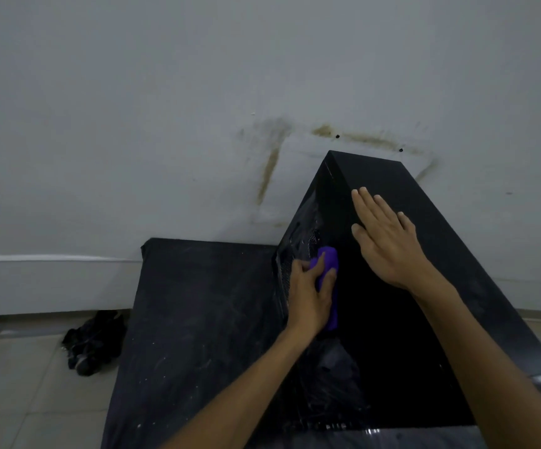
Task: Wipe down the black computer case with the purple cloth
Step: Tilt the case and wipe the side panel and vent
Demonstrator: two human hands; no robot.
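Grips the cloth (pixel 329 265) in the left hand (pixel 308 296), fingers curled round the bunched purple wad, and presses it against the glossy left face of the case (pixel 440 254), just beside a perforated vent. Lays the right hand (pixel 389 241) flat on the broad upper face, fingers straight, holding nothing, seemingly as a brace. Has the case standing on a dusty, speckled black surface (pixel 198 319), its far end close to a stained wall (pixel 165 108). Looks like mid-wipe on the left face, with most of the case probably not yet covered. Several ways to go wrong from here. Pushing sideways with the cloth may slide or rock the case if the bracing palm eases off. Dragging the wad across the vent holes may snag the fabric or drive dust into the mesh. Rubbing trapped grit with so tight a bunch may smear or scratch the gloss. Brushing the speckled surface may pick up fresh dirt. Also in view: a dark bundle (pixel 94 341) on the floor, well apart to the left.
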